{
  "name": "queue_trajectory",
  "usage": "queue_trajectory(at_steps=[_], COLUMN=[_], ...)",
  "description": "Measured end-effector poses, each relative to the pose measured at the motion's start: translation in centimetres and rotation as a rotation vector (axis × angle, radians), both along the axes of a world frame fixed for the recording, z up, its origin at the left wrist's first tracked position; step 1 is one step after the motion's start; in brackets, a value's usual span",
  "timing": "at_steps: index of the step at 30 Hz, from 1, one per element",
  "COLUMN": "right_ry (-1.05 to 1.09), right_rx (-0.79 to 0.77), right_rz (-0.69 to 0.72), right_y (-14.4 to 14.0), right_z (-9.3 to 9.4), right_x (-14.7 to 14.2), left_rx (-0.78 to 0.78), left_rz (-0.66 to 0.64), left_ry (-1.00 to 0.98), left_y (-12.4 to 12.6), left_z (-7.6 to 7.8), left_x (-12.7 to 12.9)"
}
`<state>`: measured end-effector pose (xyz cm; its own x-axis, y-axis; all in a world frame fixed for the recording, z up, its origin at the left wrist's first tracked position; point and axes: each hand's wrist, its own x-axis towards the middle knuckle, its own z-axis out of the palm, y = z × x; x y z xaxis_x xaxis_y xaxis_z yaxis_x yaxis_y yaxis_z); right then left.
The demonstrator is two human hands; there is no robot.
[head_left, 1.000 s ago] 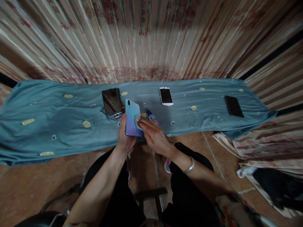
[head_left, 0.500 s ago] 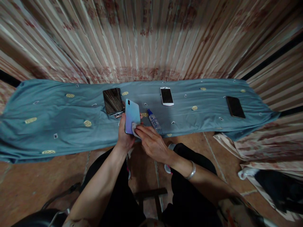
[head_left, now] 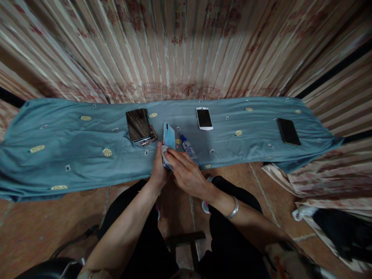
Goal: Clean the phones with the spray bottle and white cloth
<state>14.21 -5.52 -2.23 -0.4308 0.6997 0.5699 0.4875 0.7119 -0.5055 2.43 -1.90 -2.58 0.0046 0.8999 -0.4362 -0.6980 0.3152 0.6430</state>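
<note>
A light-blue smartphone [head_left: 169,136] is held up at an angle, its back and camera strip partly toward me. My left hand [head_left: 159,169] wraps round its lower left side. My right hand [head_left: 188,172] is closed on a small white cloth [head_left: 164,150] and presses it against the phone's lower left edge. Just behind my right fingers, a clear spray bottle with a blue cap [head_left: 189,149] lies on the blue cloth. To the left of the held phone rest stacked phones, a dark glossy one [head_left: 138,124] over a pinkish one [head_left: 151,136].
A blue patterned cloth [head_left: 87,151] covers the long narrow table. A white phone [head_left: 204,118] lies near its middle, and a black phone [head_left: 288,131] at the right. Pleated curtains [head_left: 186,50] hang behind and to the right. A dark stool or bar [head_left: 186,237] stands between my legs.
The light-blue phone has turned more edge-on and shifted slightly right with my left hand. The cloth moved from the phone's back to its left edge.
</note>
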Motion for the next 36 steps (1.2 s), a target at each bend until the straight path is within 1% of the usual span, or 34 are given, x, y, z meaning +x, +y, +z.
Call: queue_trajectory(at_steps=[2, 3, 4, 8, 14, 15, 17, 21, 24, 32, 36], right_ry=[0.001, 0.002, 0.004, 0.010, 0.030, 0.034, 0.045, 0.060, 0.062, 0.163, 0.184], right_rx=[-0.033, -0.054, -0.073, -0.089, -0.083, -0.092, -0.118, -0.136, -0.134, -0.143, -0.168], right_rz=[-0.019, -0.028, -0.037, -0.069, -0.123, -0.127, -0.139, -0.149, -0.164, -0.184, -0.205], right_y=[0.5, 0.7, 0.9, 1.7, 2.6, 2.8, 3.0, 3.4, 3.7, 4.8, 5.2], right_z=[-0.1, -0.1, -0.2, -0.2, -0.1, 0.0, 0.1, 0.4, 0.5, -0.4, -0.9], right_x=[0.2, 0.4, 0.5, 1.1, 1.7, 1.9, 2.2, 2.8, 3.1, 3.7, 3.8], left_rx=[-0.004, -0.010, -0.003, 0.122, 0.251, 0.251, 0.203, 0.097, 0.080, 0.119, 0.111], left_rz=[0.091, 0.119, 0.118, 0.070, -0.017, -0.026, -0.037, -0.089, -0.120, -0.202, -0.213], left_ry=[-0.013, -0.008, -0.003, 0.045, 0.156, 0.168, 0.188, 0.197, 0.197, 0.266, 0.265], left_y=[-0.2, -0.3, -0.4, -0.9, -1.1, -1.2, -1.2, -1.5, -1.6, -1.7, -1.8], left_z=[0.0, 0.1, 0.1, -0.2, -1.5, -1.5, -1.2, 0.0, 0.5, -0.1, 0.0], left_x=[0.4, 0.7, 0.9, 1.4, 1.5, 1.4, 1.3, 1.1, 0.9, 0.7, 0.7])
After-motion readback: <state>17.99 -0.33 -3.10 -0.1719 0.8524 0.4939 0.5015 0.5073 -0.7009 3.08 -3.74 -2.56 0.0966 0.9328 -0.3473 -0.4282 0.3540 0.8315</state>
